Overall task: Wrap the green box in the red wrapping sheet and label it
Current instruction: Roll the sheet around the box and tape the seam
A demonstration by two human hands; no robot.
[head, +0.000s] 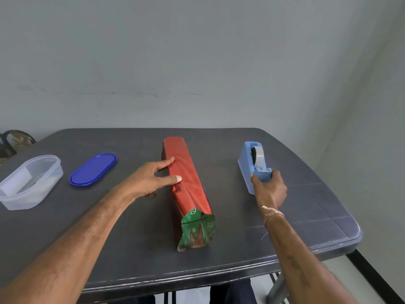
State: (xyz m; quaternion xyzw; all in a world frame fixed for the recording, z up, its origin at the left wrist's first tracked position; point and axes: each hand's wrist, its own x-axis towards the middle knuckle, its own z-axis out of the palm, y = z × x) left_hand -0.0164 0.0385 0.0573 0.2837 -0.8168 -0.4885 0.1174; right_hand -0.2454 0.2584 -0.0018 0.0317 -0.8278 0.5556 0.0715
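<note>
Pressing red wrapping sheet (186, 167) onto green box (195, 229), left grip (149, 178) is released, fingers straight; right grip (270, 189) grasps tape dispenser (246, 170) nearby.

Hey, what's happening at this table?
A person is gift-wrapping. The left hand presses on the red wrapping sheet, which is rolled around a long green box whose near end pokes out uncovered. The right hand grips the front of a blue tape dispenser, probably to get tape. A clear container and a blue lid lie off to the left.

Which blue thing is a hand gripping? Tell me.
The light-blue tape dispenser, gripped by the right hand; the dark-blue lid lies untouched far left.
</note>
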